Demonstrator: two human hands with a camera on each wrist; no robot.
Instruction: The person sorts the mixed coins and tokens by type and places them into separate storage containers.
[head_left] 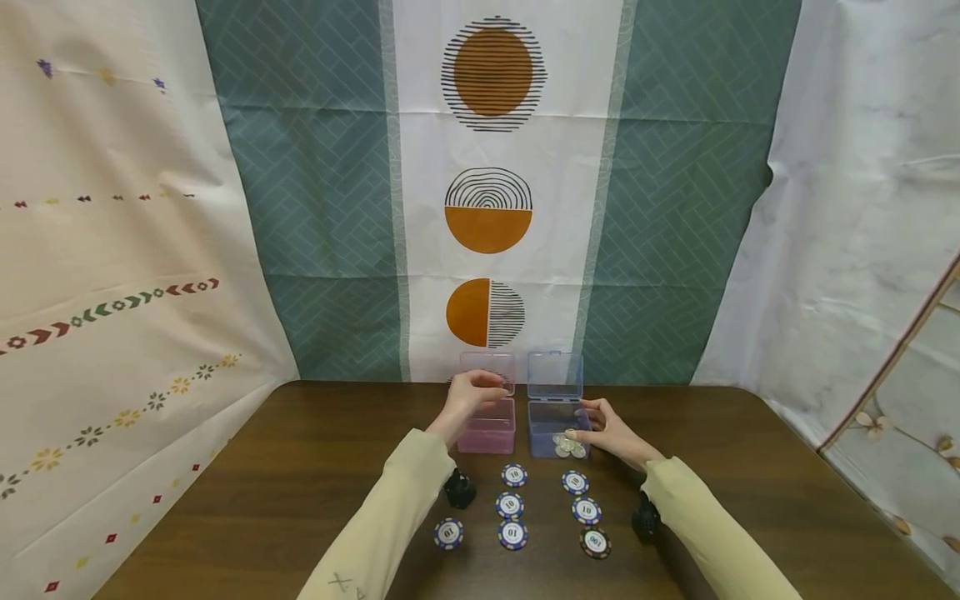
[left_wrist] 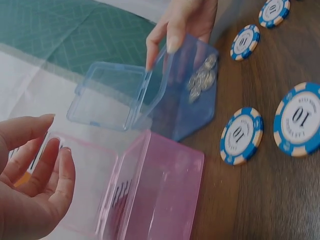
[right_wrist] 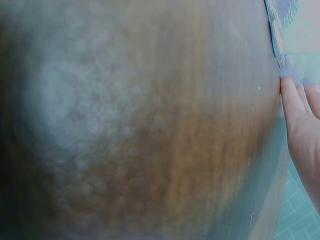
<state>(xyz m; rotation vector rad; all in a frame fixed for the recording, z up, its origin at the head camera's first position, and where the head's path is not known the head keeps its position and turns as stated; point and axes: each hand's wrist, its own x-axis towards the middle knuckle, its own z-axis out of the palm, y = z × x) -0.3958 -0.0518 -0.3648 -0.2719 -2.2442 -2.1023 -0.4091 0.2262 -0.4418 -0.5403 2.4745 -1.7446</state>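
A clear pink box (head_left: 487, 435) and a clear blue box (head_left: 555, 417) stand side by side on the brown table (head_left: 300, 467), both with lids up. Several coins (head_left: 567, 446) lie in the blue box (left_wrist: 185, 100). My left hand (head_left: 468, 398) hovers over the pink box (left_wrist: 155, 190) with loosely curved fingers (left_wrist: 47, 165) and holds nothing. My right hand (head_left: 609, 431) holds the blue box's right side between thumb and fingers (left_wrist: 172, 35). In the right wrist view only the fingers (right_wrist: 300, 120) against a box corner (right_wrist: 295, 45) show, over a blurred table.
Several blue-and-white poker chips marked 10 (head_left: 513, 475) and one darker chip (head_left: 595, 542) lie in rows on the near table between my sleeves. Patterned cloths hang behind and to the left. A cloth-covered surface stands at the right edge (head_left: 900, 433).
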